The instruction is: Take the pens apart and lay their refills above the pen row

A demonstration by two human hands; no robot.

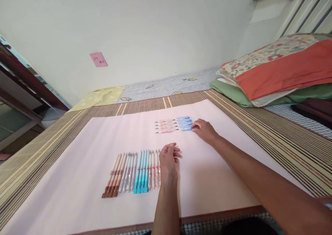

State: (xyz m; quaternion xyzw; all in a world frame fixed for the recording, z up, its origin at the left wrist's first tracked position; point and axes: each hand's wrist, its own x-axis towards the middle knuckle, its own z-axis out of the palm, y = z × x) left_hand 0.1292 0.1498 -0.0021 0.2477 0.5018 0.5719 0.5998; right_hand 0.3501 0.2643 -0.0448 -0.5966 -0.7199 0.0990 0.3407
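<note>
A pale pink sheet point(77, 179) lies on a striped mat. Near its far side, several pens with blue caps point(174, 124) lie side by side pointing left. My right hand point(204, 129) reaches to their cap ends, fingertips pinched on the nearest blue-capped pen. Closer to me, a long row of pens point(133, 172) lies upright: brown-capped ones on the left, clear ones, then light-blue-capped and pinkish ones. My left hand point(168, 159) rests beside the right end of that row, fingers loosely curled and apart, holding nothing.
The striped bamboo mat point(259, 124) covers a bed. A stack of pillows and folded bedding point(275, 72) sits at the right. A white wall point(142, 27) with a pink note point(98, 59) is behind. A dark wooden frame point(23, 83) stands at the left.
</note>
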